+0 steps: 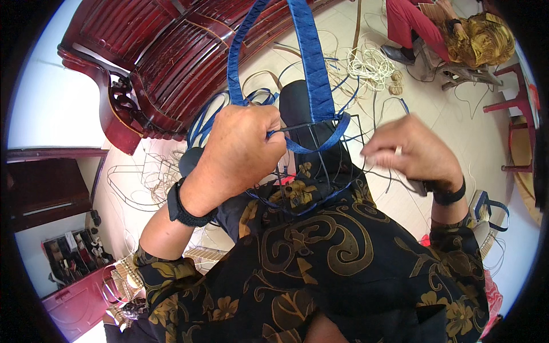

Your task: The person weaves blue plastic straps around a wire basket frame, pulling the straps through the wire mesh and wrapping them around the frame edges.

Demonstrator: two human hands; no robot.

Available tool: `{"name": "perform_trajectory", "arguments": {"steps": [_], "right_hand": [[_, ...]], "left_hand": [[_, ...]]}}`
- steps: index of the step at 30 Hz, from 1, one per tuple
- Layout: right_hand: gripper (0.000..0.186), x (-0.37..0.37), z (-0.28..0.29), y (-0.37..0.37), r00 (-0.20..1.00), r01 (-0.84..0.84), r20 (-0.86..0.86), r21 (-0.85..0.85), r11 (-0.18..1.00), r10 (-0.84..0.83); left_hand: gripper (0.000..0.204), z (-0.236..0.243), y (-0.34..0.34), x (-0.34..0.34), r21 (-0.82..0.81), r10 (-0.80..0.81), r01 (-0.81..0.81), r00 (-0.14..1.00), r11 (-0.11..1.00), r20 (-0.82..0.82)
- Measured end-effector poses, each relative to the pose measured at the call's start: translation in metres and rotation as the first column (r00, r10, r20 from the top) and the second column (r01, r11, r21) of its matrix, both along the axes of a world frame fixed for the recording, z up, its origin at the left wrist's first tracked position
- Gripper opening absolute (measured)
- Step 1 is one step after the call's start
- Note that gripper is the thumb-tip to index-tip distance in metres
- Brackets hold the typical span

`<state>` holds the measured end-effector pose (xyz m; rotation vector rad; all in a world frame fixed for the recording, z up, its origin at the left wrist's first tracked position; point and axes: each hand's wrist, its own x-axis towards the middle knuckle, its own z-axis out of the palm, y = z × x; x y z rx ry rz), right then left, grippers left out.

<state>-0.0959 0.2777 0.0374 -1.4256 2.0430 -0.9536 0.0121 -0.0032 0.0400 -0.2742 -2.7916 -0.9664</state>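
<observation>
Hands work close together over the lap, at the rim of a dark wire basket frame (320, 154) partly wrapped in blue plastic strip. The left hand (240, 146) is closed in a fist around the frame's top wire, gripping it where the blue strip (311, 63) loops up into a tall wrapped handle that arches toward the top of the view. A black wrist strap (186, 207) circles that wrist. The right hand (412, 151) sits just to the right of the frame, its fingers curled in and pinched on a thin blue strand (374, 117) that runs back to the rim; how tightly it holds is hard to tell, since the fingertips are turned away. A black band (449, 197) sits on the right wrist too. The frame rests against the person's black top patterned with gold swirls (343, 257), between both forearms. More loose blue strands (206, 120) lie on the pale tiled floor (400, 74) beyond, near a pile of cream cord (372, 66). A dark red slatted wooden bench (166, 57) stands at upper left. Another person in red trousers (409, 23) sits at upper right.
</observation>
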Motion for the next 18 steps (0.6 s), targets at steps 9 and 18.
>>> {"name": "perform_trajectory", "arguments": {"steps": [9, 18], "right_hand": [[0.039, -0.014, -0.01, -0.098, 0.841, -0.249, -0.529, -0.198, 0.948, 0.11], [0.017, -0.01, -0.018, -0.135, 0.821, -0.19, -0.521, 0.137, 0.972, 0.234]], "left_hand": [[0.008, -0.008, 0.009, 0.006, -0.057, 0.065, -0.071, 0.992, 0.996, -0.109], [0.005, -0.01, 0.01, 0.008, -0.025, 0.078, -0.082, 0.989, 0.996, -0.127]]}}
